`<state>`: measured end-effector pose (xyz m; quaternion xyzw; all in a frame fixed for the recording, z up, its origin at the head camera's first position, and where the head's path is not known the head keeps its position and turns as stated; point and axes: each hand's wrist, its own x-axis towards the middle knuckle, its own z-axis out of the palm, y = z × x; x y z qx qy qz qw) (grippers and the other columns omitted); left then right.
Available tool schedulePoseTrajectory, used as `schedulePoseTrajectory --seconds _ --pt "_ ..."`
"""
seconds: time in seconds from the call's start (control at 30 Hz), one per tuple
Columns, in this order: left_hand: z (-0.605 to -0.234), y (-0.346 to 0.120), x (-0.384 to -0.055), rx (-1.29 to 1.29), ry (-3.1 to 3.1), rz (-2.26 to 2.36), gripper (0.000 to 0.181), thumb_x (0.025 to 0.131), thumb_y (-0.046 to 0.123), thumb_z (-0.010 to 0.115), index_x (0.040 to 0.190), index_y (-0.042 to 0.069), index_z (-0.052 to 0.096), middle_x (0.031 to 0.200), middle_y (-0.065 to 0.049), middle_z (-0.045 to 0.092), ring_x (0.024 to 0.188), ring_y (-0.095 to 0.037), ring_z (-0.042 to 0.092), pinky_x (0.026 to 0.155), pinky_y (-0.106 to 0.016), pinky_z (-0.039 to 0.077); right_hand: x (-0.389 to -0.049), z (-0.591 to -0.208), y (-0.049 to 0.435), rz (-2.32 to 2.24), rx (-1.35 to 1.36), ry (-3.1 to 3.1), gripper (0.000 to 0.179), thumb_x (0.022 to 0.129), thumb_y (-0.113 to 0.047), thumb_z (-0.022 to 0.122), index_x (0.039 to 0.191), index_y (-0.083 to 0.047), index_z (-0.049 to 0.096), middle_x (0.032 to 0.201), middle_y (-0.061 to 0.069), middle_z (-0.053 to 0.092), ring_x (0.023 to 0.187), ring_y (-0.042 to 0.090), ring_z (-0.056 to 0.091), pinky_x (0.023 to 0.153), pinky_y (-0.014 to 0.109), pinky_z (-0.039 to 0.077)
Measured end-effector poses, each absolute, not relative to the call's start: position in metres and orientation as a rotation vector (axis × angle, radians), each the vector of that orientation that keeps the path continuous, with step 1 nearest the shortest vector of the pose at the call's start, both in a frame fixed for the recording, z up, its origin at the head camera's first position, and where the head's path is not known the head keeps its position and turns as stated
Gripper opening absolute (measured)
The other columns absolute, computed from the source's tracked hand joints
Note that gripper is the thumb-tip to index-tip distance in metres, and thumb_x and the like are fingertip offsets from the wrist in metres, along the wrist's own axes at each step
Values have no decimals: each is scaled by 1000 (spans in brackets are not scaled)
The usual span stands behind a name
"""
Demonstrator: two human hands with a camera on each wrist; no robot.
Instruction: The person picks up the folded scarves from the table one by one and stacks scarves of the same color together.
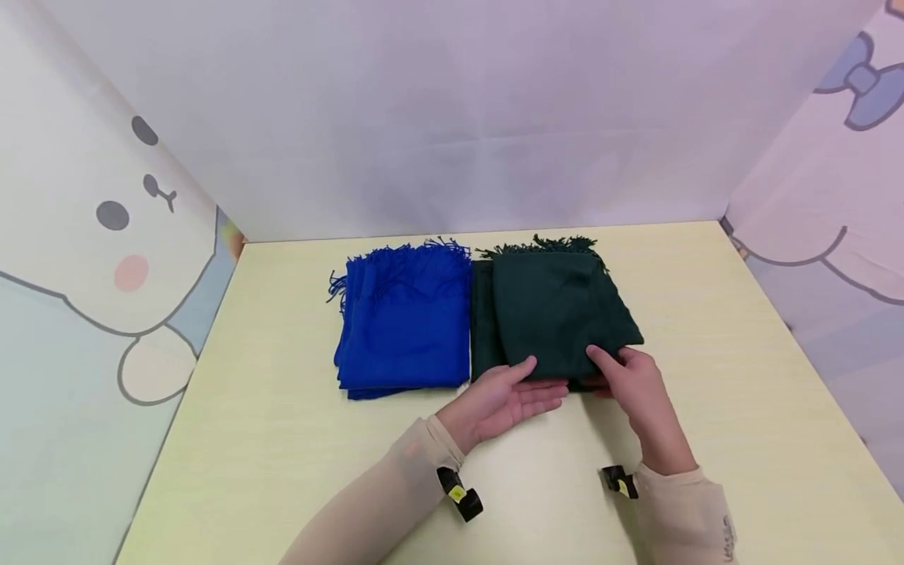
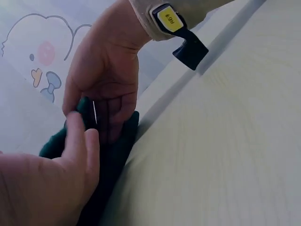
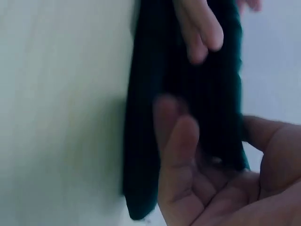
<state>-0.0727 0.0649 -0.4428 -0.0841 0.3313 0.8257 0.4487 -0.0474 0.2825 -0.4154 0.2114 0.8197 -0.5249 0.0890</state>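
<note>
A dark green fringed scarf (image 1: 554, 314) lies folded, its upper layer set askew over the layers beneath. My right hand (image 1: 636, 388) pinches the near right part of that upper layer, thumb on top and fingers underneath. In the right wrist view, the green cloth (image 3: 225, 94) runs between the right thumb (image 3: 261, 132) and fingers. My left hand (image 1: 504, 400) is at the near left edge, its thumb tip at the cloth and its fingers extended along the front edge. In the left wrist view, the left hand's fingers (image 2: 75, 141) look straight beside the scarf.
A folded blue fringed scarf (image 1: 406, 322) lies directly left of the green one, edges nearly meeting. Both are on a pale wooden table (image 1: 282, 439). A white back wall (image 1: 459, 118) and printed side panels (image 1: 92, 196) enclose the table.
</note>
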Motion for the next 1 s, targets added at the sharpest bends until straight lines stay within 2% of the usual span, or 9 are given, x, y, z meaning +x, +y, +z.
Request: schedulePoseTrajectory --seconds 0.07,0.13,0.3,0.53,0.8,1.0 --pt "-445 64 -72 -211 839 2032 48 106 29 50 136 -9 46 131 -30 59 126 -39 56 107 -44 44 -47 -415 287 -1503 570 2411 60 99 -47 58 108 12 58 83 12 72 68 17 70 66 27 59" --pt "-446 64 -72 -222 853 2023 46 107 26 48 135 -10 46 130 -30 59 126 -38 56 106 -42 45 -46 -415 290 -1487 532 2360 59 99 -46 59 106 13 58 77 11 73 67 20 71 65 29 60" --pt "-449 64 -72 -262 880 2007 44 107 25 48 133 -10 45 129 -30 60 125 -37 58 105 -40 46 -43 -418 295 -1449 505 2312 59 100 -46 58 105 13 58 78 11 74 69 21 72 65 30 60" --pt "-444 63 -71 -295 823 1997 54 106 34 48 136 -10 45 130 -29 59 126 -37 56 108 -43 43 -45 -422 292 -1390 519 2341 58 100 -46 57 105 12 56 76 11 73 68 23 73 65 30 60" --pt "-445 58 -69 -327 834 2014 49 108 28 45 138 -10 36 128 -28 61 125 -36 58 106 -42 46 -51 -425 289 -1349 500 2366 52 100 -40 59 103 12 56 74 11 73 66 22 73 63 32 60" --pt "-445 56 -68 -306 824 1995 49 108 27 46 137 -12 43 131 -28 59 127 -37 56 108 -42 44 -48 -426 291 -1348 534 2354 53 99 -41 60 102 12 56 73 11 73 66 22 73 64 30 60"
